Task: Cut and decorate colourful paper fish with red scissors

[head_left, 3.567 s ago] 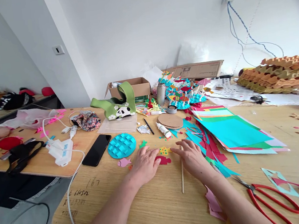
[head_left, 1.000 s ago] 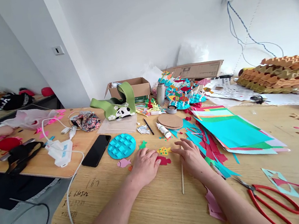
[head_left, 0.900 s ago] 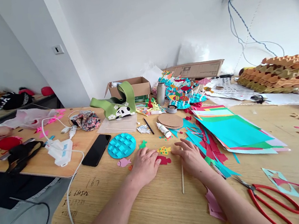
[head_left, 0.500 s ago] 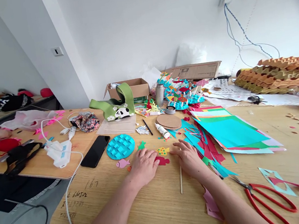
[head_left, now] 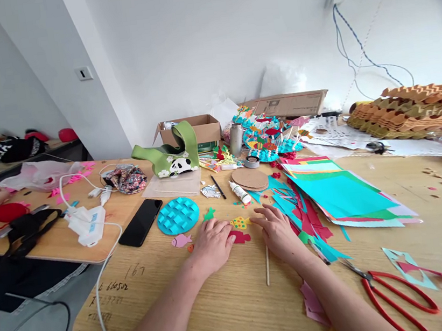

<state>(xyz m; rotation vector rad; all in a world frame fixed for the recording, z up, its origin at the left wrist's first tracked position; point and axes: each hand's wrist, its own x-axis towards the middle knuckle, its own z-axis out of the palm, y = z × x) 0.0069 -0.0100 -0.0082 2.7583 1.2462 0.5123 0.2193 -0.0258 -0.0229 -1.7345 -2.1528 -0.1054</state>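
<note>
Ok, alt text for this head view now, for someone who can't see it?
A left hand and right hand flank a yellow spotted paper fish and a red paper shape on a wooden table. A thin stick lies by the right hand; a blue disc is at left, red-handled scissors at right.

Before us, a yellow fish carries green dots, with a plain crimson cutout just nearer. To their left we see a pink fish, a green cutout and a bright blue disc in a woven check. Farther off, our green bag shows a black-and-white panda and white flowers; near right, the scissors have red handles.
</note>
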